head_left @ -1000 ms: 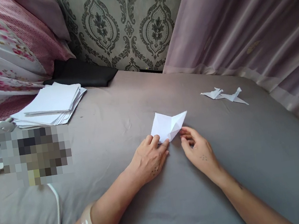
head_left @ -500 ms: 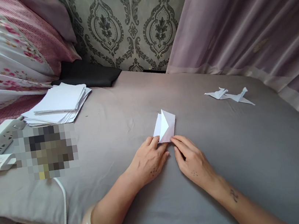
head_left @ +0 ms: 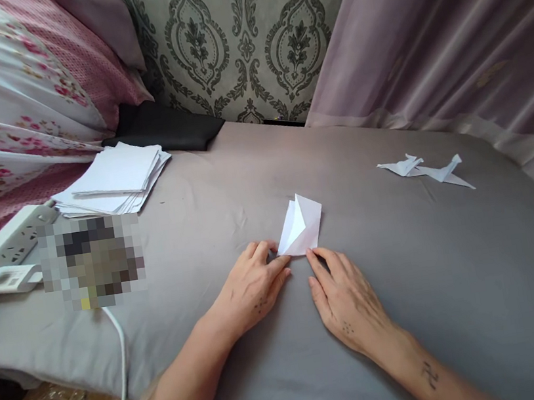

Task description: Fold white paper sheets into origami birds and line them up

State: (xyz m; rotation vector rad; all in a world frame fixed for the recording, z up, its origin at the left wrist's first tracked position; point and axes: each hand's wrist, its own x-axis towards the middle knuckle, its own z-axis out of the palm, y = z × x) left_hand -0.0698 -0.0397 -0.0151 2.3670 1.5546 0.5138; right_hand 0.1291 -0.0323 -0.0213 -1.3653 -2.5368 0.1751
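A white sheet of paper (head_left: 300, 225), folded into a small packet with a raised triangular flap, lies on the grey cloth in front of me. My left hand (head_left: 257, 287) has its fingers curled at the packet's lower left corner, pinching that edge. On the lower right edge, the extended index finger of my right hand (head_left: 348, 298) presses down, with the thumb apart from it. The undersides of both hands are hidden.
Two folded paper figures (head_left: 424, 171) sit at the back right. At the back left is a stack of white paper (head_left: 112, 178), near a black cloth-like item (head_left: 170, 127). A white power strip (head_left: 4, 257), a white cable (head_left: 121, 353) and a blurred-out object (head_left: 101, 263) are on the left.
The right half of the paper has been folded over to the left, and a flap now stands on top. My right hand has moved in onto the lower edge. The view has shifted slightly left.
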